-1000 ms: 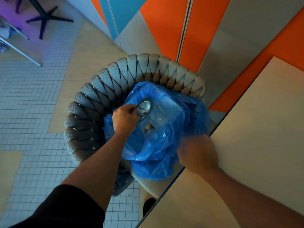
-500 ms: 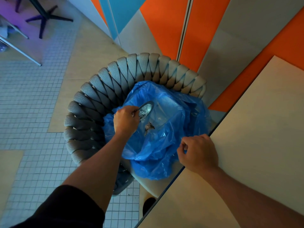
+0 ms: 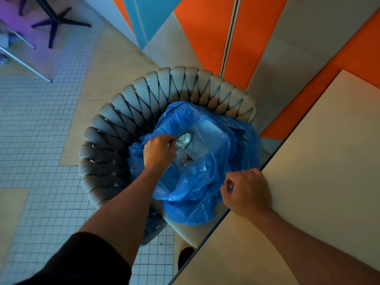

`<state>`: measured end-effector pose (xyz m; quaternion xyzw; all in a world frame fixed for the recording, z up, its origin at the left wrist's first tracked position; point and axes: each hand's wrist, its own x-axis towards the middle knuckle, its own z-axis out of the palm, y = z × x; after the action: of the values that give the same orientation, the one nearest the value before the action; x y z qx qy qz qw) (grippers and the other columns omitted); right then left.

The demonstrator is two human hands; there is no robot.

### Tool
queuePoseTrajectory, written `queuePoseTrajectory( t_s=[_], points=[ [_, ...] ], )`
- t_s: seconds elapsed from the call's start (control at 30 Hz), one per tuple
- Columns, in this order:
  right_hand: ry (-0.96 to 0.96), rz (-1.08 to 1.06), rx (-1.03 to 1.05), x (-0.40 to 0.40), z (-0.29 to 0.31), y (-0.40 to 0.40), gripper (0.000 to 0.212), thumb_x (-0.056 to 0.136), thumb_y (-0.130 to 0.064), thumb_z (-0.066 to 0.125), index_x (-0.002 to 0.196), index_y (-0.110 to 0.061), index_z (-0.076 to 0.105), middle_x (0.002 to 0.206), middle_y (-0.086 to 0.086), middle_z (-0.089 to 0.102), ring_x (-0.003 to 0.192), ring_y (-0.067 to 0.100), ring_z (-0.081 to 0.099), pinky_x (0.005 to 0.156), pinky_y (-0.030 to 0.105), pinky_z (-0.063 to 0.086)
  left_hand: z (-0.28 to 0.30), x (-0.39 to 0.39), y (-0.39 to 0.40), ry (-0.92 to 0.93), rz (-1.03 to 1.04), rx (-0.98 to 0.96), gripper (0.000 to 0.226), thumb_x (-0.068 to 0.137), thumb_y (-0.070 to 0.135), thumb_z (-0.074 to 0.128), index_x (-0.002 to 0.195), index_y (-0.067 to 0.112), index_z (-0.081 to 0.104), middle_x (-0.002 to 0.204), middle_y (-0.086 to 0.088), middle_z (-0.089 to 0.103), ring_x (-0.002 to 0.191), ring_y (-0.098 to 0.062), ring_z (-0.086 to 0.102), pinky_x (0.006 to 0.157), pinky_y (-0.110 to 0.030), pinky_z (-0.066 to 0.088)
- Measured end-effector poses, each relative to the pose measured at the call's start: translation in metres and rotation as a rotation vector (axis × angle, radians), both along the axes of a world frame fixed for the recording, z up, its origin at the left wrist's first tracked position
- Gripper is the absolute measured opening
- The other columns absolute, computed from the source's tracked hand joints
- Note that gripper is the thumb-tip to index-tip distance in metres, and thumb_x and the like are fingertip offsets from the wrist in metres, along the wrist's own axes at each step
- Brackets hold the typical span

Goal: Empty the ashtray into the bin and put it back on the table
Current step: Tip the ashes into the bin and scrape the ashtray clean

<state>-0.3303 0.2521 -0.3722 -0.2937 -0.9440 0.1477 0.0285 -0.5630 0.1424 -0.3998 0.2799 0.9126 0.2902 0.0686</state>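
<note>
My left hand [image 3: 158, 153] grips a small round metal ashtray [image 3: 184, 139] by its rim and holds it tilted on edge over the mouth of a bin lined with a blue plastic bag [image 3: 207, 182]. A small heap of brown ash [image 3: 186, 161] lies inside the bag just below the ashtray. My right hand [image 3: 247, 192] pinches the bag's near right edge, beside the pale table [image 3: 318, 182] that fills the right side.
The bin sits on the seat of a grey woven chair [image 3: 123, 112] whose curved back wraps its left and far sides. The table's dark edge [image 3: 213, 225] runs diagonally just right of the bin. Tiled floor lies left; a table base [image 3: 55, 21] stands far left.
My left hand has tipped the ashtray more on edge. My right hand has lifted slightly and now pinches the bag's edge with its fingertips.
</note>
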Motion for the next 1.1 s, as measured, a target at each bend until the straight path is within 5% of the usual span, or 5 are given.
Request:
queuePoseTrajectory(
  t_s=[1.1],
  points=[
    [0.016, -0.002, -0.041, 0.001, 0.0026, 0.0001, 0.03, 0.085, -0.041, 0.048, 0.067, -0.02, 0.059, 0.057, -0.01, 0.049, 0.052, 0.01, 0.043, 0.066, 0.03, 0.039, 0.0077, 0.0081, 0.0029, 0.17, -0.159, -0.049, 0.019, 0.094, 0.021, 0.06, 0.094, 0.013, 0.077, 0.081, -0.002, 0.068, 0.067, -0.027, 0.063, 0.059, -0.044, 0.054]
  ],
)
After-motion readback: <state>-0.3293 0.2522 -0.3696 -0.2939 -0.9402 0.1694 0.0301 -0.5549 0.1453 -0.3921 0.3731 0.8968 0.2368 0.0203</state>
